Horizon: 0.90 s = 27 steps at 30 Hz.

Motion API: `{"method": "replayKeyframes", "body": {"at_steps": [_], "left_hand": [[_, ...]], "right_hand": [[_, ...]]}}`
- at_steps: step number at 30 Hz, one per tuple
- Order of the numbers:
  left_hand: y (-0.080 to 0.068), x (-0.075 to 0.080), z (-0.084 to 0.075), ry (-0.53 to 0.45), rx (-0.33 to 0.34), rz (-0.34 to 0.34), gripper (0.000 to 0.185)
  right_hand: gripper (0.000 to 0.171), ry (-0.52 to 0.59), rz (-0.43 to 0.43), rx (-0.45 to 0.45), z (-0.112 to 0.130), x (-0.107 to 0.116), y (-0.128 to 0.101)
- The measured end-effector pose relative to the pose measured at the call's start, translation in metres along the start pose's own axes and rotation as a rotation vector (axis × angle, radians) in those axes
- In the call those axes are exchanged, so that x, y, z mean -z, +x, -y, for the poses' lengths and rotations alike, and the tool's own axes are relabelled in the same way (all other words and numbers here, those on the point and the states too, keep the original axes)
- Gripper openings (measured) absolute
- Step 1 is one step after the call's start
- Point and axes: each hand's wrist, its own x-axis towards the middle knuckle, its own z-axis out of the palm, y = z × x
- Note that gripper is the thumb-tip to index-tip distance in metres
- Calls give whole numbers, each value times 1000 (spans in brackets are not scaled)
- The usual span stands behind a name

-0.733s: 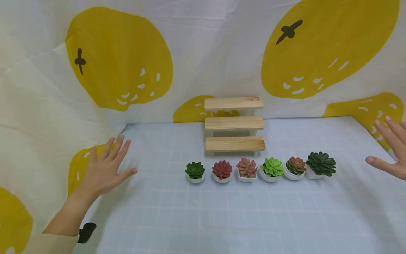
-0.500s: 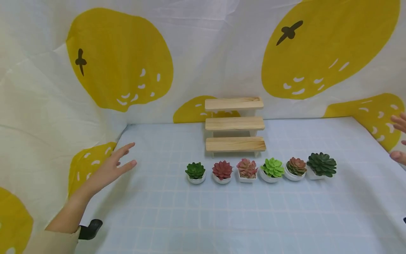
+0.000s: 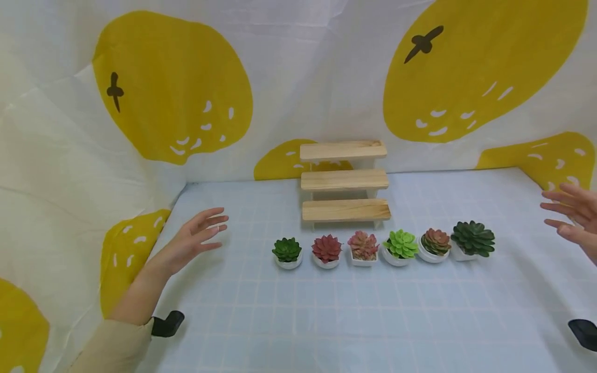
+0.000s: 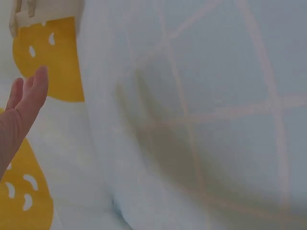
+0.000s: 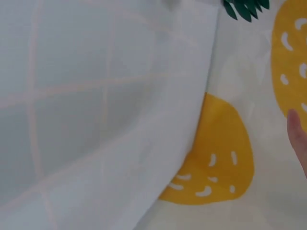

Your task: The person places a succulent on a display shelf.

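1. Head view: the left hand (image 3: pixel 193 239) has slid in from the lower left of the frame toward the middle. It's now over the checked tabletop (image 3: pixel 326 311) with fingers spread and relaxed, gripping nothing. It's near the dark green succulent (image 3: pixel 286 252) at the left end of the row, but apart from it. The right hand (image 3: pixel 572 217) has come back in at the right edge, fingers loose and empty, nearest the big dark succulent (image 3: pixel 472 240) at the right end. All six little pots sit in the same line, untouched, just in front of the three-step wooden shelf (image 3: pixel 344 181), which has nothing on it. My read: both hands are closing in on the row from either end, and no plant has been picked up yet.

2. Left wrist view: only fingertips (image 4: pixel 29 93) at the left edge, straight, with a corner of the shelf at the upper left. No pot in sight.

3. Right wrist view: a sliver of hand at the right edge, grip can't be told here. Dark leaves (image 5: pixel 244 6) poke in at the top.
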Motion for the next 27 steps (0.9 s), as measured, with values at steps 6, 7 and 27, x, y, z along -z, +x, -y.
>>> {"method": "replayKeyframes", "body": {"at_steps": [6,7,27], "left_hand": [[23,-15,13,-55,48,31,43],[26,-17,14,-62,58,33,43],[88,-51,26,-239,200,138,54]], "right_hand": [[77,-123,109,-199,3,-14,-11],[77,-120,125,-220,2,-16,-13],[80,-211,389,-374,-20,-47,-18]]}}
